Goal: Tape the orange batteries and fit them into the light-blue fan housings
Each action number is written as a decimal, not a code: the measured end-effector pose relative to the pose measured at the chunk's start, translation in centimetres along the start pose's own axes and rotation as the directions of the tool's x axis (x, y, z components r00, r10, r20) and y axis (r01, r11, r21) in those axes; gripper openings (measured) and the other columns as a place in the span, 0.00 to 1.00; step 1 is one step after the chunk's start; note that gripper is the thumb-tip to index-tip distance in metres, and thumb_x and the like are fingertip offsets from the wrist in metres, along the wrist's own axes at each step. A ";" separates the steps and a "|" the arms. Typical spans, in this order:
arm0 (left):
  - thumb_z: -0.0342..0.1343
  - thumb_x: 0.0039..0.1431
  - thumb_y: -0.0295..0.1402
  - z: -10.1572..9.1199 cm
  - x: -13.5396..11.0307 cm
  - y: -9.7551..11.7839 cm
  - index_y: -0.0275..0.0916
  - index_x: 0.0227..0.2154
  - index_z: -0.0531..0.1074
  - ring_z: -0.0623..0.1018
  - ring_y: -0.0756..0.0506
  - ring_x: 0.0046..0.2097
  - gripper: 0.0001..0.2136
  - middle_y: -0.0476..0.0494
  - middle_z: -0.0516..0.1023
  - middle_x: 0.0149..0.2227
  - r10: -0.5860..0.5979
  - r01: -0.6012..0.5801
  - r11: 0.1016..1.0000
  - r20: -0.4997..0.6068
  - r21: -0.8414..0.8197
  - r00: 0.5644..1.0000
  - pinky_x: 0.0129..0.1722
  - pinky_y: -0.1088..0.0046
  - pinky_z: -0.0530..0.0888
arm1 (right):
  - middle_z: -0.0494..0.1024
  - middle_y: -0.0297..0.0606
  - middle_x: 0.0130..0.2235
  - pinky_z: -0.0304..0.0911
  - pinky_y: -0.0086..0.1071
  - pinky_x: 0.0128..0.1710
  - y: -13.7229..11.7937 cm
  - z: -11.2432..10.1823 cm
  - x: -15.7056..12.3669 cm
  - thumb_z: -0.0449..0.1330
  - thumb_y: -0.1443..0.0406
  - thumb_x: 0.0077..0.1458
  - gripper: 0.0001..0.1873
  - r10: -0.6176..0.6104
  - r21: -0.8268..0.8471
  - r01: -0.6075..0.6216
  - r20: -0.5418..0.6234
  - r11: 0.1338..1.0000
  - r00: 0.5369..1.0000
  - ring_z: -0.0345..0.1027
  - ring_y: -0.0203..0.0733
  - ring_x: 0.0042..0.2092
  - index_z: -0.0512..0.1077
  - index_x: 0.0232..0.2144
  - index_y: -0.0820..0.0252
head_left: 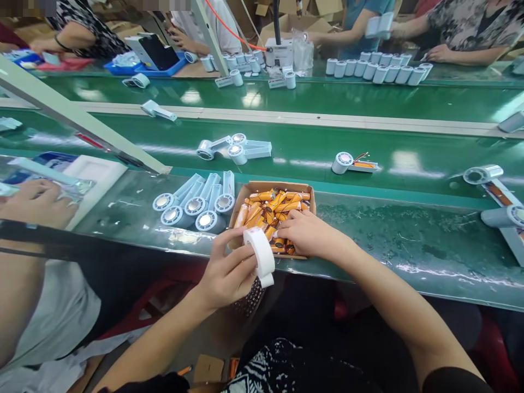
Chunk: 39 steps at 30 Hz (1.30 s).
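Note:
My left hand [227, 270] is closed around a white plastic fan housing [260, 252], held upright just off the near edge of the green bench. My right hand [305, 232] reaches into a shallow cardboard box [311, 199] full of orange cylindrical batteries [268, 204] with thin wires; its fingers curl down among the batteries, and I cannot make out whether they grip one. Left of the box lie several pale blue fan handles with round heads [192, 206], side by side.
A green conveyor belt [409, 158] carries more fan parts [235, 147], one with a battery fitted [352, 162]. A metal frame bar [82, 123] slants across the left. A neighbour's hand [36, 202] rests at left. Other people work across the far bench with rows of white cylinders [376, 68].

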<state>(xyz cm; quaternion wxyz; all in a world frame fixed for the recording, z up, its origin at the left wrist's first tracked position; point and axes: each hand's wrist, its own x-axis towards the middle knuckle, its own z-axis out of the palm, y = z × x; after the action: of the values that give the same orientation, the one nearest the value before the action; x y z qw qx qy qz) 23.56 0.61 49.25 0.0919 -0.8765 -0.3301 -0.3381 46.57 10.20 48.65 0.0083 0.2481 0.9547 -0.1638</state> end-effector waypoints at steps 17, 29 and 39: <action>0.53 0.57 0.13 1.1 2.0 2.2 0.34 0.42 0.77 0.77 0.38 0.51 0.16 0.39 0.80 0.40 0.190 -0.151 0.969 0.193 -0.197 0.963 0.56 0.48 0.79 | 0.75 0.41 0.52 0.67 0.36 0.41 1.1 1.7 -6.0 0.54 0.51 0.71 0.17 0.534 0.895 0.438 -0.412 0.085 0.738 0.70 0.41 0.41 0.66 0.55 0.51; 0.58 0.67 0.23 4.0 4.9 4.8 0.34 0.53 0.78 0.76 0.32 0.58 0.13 0.37 0.80 0.47 0.412 -0.391 0.910 0.415 -0.140 0.811 0.43 0.61 0.82 | 0.75 0.34 0.31 0.62 0.32 0.37 -3.0 3.2 -16.6 0.66 0.58 0.65 0.14 0.598 0.778 -0.138 -0.343 0.613 0.724 0.66 0.39 0.34 0.74 0.30 0.58; 0.56 0.68 0.21 6.1 5.7 7.7 0.33 0.51 0.79 0.78 0.36 0.57 0.13 0.39 0.80 0.48 0.404 -0.425 0.903 0.453 -0.060 0.794 0.52 0.62 0.82 | 0.85 0.36 0.35 0.78 0.39 0.44 -2.5 7.1 -18.5 0.73 0.58 0.54 0.10 0.698 0.998 -0.014 -0.030 0.058 0.715 0.81 0.47 0.39 0.83 0.36 0.57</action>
<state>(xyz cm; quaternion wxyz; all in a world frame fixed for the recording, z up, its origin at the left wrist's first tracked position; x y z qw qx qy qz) 34.89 0.05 48.85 0.1033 -0.9794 -0.1497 -0.0873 61.11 -2.85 44.52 -0.3663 0.4688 0.4776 -0.6465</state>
